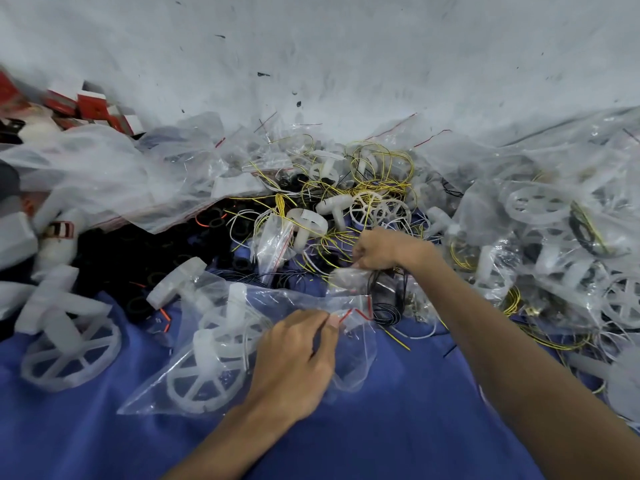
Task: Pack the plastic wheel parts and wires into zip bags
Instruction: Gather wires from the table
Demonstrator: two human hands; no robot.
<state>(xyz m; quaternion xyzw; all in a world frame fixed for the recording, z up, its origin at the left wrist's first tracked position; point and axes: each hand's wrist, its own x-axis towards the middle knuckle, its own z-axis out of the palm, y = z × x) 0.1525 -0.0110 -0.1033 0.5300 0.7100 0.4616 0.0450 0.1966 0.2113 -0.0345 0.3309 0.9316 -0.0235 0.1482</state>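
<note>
Left hand: pinches near lip of zip bag.
Right hand: grips black wires, just beyond the mouth.
Bag axis: body trails left; mouth faces right hand.
Nearer hand: right.

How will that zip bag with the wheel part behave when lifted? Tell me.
The zip bag looks thin and crumpled, so probably floppy. The wheel part inside would likely sag it downward. Its glossy film may slip from the left hand.
</note>
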